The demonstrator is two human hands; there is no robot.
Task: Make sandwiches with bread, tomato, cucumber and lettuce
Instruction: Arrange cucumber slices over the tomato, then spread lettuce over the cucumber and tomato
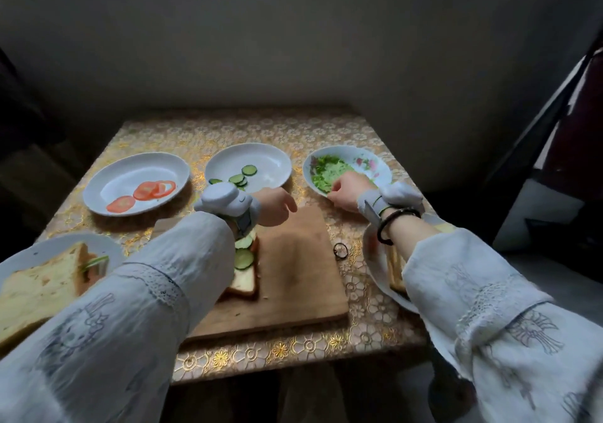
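Right hand: reaches into the near edge of the flowered bowl at the far right of the table. Its fingers are curled down into the chopped lettuce, apparently pinching some; the fingertips themselves are hidden among the greens. A grey wrist device and a dark bangle sit on that wrist.

Left hand: hangs above the far end of the wooden cutting board, fingers loosely curled and pointing down, nothing visibly held. It carries a matching grey wrist device.

Open sandwich: a bread slice lies on the left part of the board, just below and nearer than the left hand, partly hidden by the left sleeve. Cucumber rounds rest on top of it, with a strip of red showing at their right edge.

Supply plates, far row: tomato slices on the white plate at left; a few cucumber slices on the middle plate, just beyond the left hand.

Finished items: a bread sandwich with green filling visible sits on a plate at the near left. Another plate with bread lies at near right, under the right forearm.

A small dark ring lies on the table between the board and the right-hand plate.
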